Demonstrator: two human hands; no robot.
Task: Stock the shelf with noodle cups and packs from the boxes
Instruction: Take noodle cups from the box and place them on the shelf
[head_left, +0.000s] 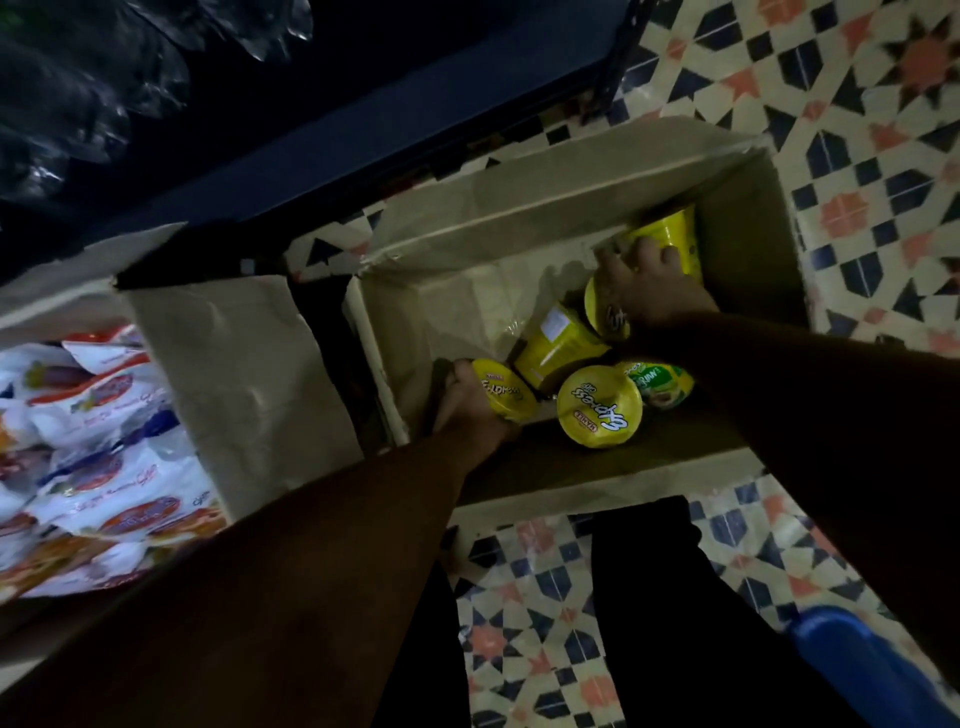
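Left box (244, 374): open, holding white noodle packs (98, 457).
Left hand (467, 402): inside the cup box (519, 228), fingers curled around a yellow cup (506, 391) at its near-left corner.
Loose cups: an upright yellow-lidded cup (599, 406), others lying beside it.
Right hand (649, 288): grips a far yellow cup (670, 241); hands well apart.

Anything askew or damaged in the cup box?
Yes: the noodle cups lie jumbled in the box, not standing. One yellow cup lies on its side; the lid-up cup tilts against the near wall. No spill or visible damage.
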